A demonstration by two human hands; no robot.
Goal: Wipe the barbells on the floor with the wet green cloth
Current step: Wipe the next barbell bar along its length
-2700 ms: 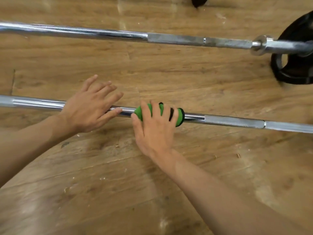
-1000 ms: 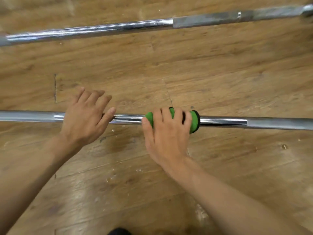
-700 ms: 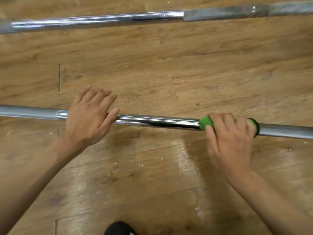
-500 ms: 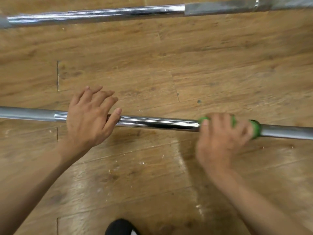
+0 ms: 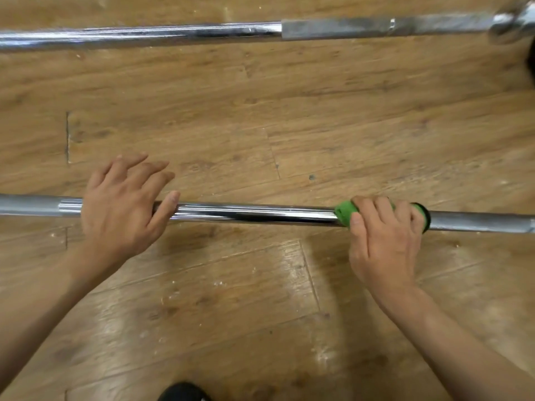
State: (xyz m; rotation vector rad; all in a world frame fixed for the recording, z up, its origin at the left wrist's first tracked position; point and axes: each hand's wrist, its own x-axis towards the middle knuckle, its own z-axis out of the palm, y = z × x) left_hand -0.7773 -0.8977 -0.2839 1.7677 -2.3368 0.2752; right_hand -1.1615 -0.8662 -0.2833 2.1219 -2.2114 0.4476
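1. Cloth [image 5: 344, 212] is sitting wrapped round the near bar [image 5: 254, 213], toward its right part, and the right hand [image 5: 382, 241] is clamping it there.
2. Left hand [image 5: 121, 206] is resting flat on the same bar, fingers straight, gripping nothing.
3. The cloth is lying further right along the bar than a second ago, so the shiny middle is probably getting finished.
4. The far bar [image 5: 173, 33], beyond it, is likely waiting.

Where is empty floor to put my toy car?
Bare floor lies between the far barbell and the near barbell. More lies between that and the dark shoe. Crowded: the near barbell, under the left hand and the right hand gripping the green cloth.
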